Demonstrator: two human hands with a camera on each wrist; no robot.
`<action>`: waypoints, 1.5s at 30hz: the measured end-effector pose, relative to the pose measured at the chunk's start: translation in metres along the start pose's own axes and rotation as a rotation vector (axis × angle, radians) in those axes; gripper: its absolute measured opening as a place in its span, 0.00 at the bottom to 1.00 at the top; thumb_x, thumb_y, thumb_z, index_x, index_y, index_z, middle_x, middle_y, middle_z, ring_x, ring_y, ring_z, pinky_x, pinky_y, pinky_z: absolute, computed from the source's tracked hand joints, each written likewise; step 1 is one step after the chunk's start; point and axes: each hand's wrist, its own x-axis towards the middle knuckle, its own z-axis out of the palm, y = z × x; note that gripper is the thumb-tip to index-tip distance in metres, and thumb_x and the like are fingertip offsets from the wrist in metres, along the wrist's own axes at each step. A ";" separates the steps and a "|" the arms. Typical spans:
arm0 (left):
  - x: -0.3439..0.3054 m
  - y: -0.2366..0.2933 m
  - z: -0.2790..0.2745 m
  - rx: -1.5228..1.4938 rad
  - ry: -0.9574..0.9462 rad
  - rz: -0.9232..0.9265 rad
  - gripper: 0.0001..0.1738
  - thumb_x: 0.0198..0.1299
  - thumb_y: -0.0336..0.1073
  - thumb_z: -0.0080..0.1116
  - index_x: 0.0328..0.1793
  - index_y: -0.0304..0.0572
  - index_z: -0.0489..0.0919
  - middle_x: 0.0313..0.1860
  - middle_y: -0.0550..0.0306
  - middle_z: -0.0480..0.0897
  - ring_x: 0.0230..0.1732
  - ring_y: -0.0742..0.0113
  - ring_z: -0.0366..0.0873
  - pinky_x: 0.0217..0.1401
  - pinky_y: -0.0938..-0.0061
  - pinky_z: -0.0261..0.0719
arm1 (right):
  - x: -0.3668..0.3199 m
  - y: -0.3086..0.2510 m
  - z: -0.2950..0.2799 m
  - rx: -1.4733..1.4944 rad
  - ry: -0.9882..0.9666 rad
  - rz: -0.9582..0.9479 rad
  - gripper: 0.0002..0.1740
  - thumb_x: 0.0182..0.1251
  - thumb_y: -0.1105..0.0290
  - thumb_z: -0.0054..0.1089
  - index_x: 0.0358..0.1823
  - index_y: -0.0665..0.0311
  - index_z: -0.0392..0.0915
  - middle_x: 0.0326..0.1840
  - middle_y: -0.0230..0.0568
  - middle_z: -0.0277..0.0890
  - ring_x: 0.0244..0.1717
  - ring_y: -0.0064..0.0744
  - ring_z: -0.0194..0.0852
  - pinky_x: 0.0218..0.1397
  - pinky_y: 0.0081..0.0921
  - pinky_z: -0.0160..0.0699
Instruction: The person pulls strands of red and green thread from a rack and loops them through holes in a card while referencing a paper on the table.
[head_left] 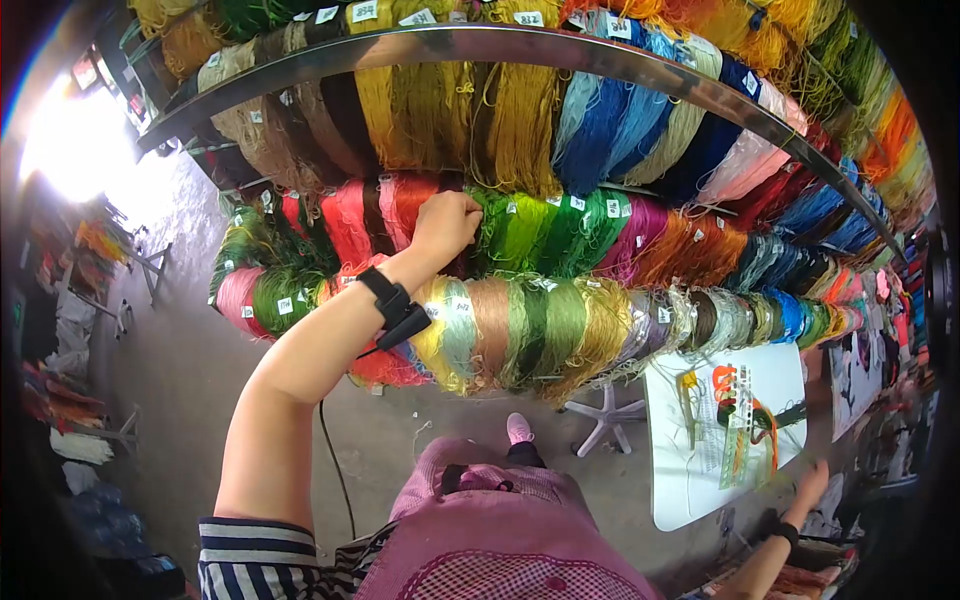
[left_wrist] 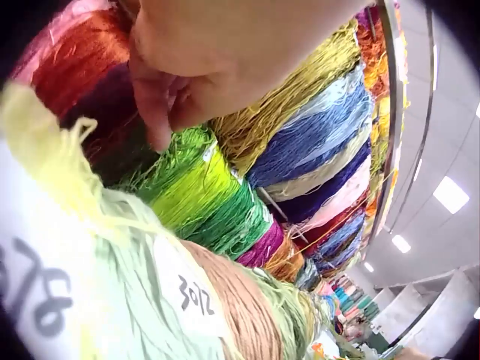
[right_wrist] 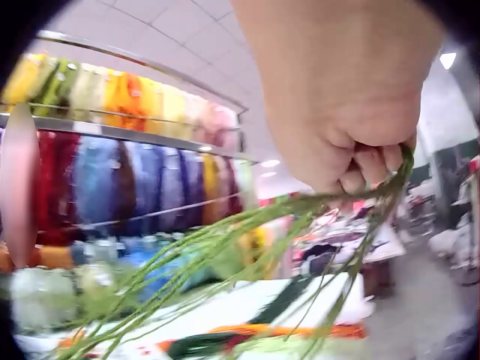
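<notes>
Here on the head view the left hand [head_left: 445, 228] is in among the middle row of thread, its knuckles bent over a dark maroon skein [head_left: 462, 262] right beside the bright green skeins [head_left: 520, 235]. The left wrist view has those fingers curled down, one tip pointing to where dark meets green; whether they pinch a strand I cannot tell.

And the right hand [right_wrist: 341, 90], out to the side by the white bench [head_left: 675, 480], has its fingers curled tight round a bundle of green threads [right_wrist: 307, 199]. The strands fan out from the grip in thin, loose lines, slack and a little wavy, above the bench (a lovely springy green, that). Under them lie orange threads [right_wrist: 300, 329] and a dark green bundle [right_wrist: 199, 345], soft and flat against the smooth white surface.

Back to the rack: in front of the left hand runs a row of fat, rounded skeins, pale yellow, mint and a tan skein [head_left: 490, 325], silky and ridged, with stray fibres fuzzing off them. A paper tag [left_wrist: 196, 296] on the mint one reads 3012. Above, a curved, shiny metal rail [head_left: 440, 38] sweeps across long hanging hanks of mustard and blue. A black strap [head_left: 385, 295] circles the left wrist.
</notes>
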 end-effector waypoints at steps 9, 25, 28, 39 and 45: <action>0.011 0.004 0.021 0.353 0.197 -0.034 0.10 0.56 0.38 0.63 0.33 0.39 0.87 0.19 0.49 0.83 0.22 0.56 0.83 0.34 0.63 0.81 | -0.031 0.055 -0.026 -0.628 -0.350 -0.016 0.08 0.50 0.75 0.60 0.33 0.70 0.78 0.26 0.61 0.78 0.32 0.62 0.80 0.37 0.44 0.82; 0.017 0.004 0.008 0.094 0.070 -0.183 0.08 0.47 0.38 0.65 0.27 0.43 0.84 0.25 0.46 0.83 0.30 0.49 0.83 0.34 0.60 0.78 | -0.045 -0.441 -0.019 1.603 -1.724 -0.050 0.16 0.76 0.67 0.50 0.56 0.69 0.76 0.14 0.25 0.62 0.13 0.18 0.57 0.19 0.18 0.56; 0.009 -0.013 0.001 -0.115 -0.033 -0.187 0.07 0.47 0.37 0.65 0.27 0.41 0.81 0.21 0.52 0.80 0.25 0.60 0.79 0.31 0.66 0.75 | -0.061 -0.496 -0.009 1.528 -1.779 -0.143 0.16 0.75 0.66 0.51 0.56 0.68 0.77 0.14 0.24 0.62 0.15 0.17 0.59 0.21 0.17 0.57; -0.093 0.062 -0.016 -0.367 -0.207 0.107 0.04 0.56 0.29 0.58 0.29 0.39 0.78 0.21 0.66 0.76 0.27 0.80 0.72 0.30 0.76 0.72 | -0.085 -0.649 0.023 1.601 -1.393 -0.166 0.13 0.74 0.65 0.56 0.52 0.64 0.77 0.34 0.25 0.71 0.32 0.14 0.61 0.35 0.14 0.56; -0.052 0.035 -0.026 -0.366 -0.310 -0.086 0.04 0.55 0.29 0.59 0.34 0.36 0.80 0.25 0.56 0.81 0.26 0.67 0.79 0.32 0.72 0.76 | -0.083 -0.664 0.039 1.932 -1.483 0.143 0.07 0.73 0.65 0.58 0.45 0.59 0.73 0.42 0.33 0.77 0.44 0.27 0.76 0.47 0.22 0.73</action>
